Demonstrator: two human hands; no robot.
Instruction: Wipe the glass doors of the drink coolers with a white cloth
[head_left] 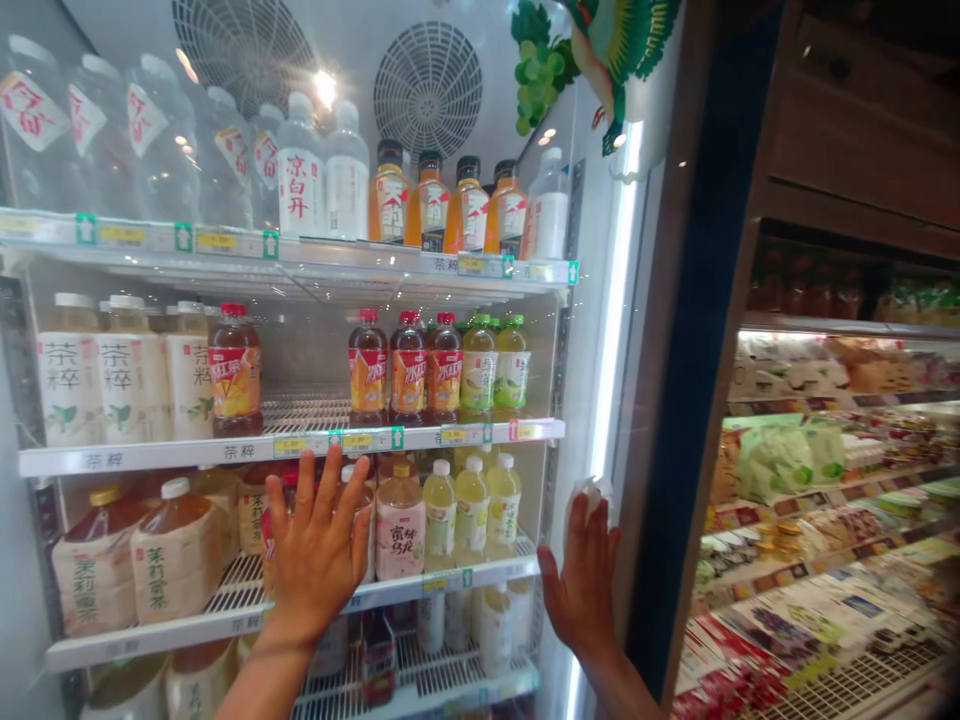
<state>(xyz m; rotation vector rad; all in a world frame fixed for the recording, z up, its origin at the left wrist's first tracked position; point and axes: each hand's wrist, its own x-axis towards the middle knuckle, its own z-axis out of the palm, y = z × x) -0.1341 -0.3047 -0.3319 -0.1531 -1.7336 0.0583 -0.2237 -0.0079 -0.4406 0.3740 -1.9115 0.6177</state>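
Observation:
A glass-fronted drinks fridge (pixel 315 270) fills the view. My left hand (pixel 319 545) lies flat against its glass door with fingers spread, in front of the shelf of pale bottles (pixel 465 505). My right hand (pixel 585 585) presses flat on the door's right edge by the lit frame (pixel 611 330), with a crumpled white cloth or tissue (pixel 592 492) under its fingertips. Behind the glass stand red-capped tea bottles (pixel 405 370), orange juice bottles (pixel 442 210) and clear water bottles (pixel 300 180).
A dark blue post (pixel 697 340) divides the fridge from open chilled shelves (pixel 840 470) of packaged food on the right. Two round fan grilles (pixel 427 90) sit at the fridge's top. A plastic bird and grapes decoration (pixel 592 50) hangs above.

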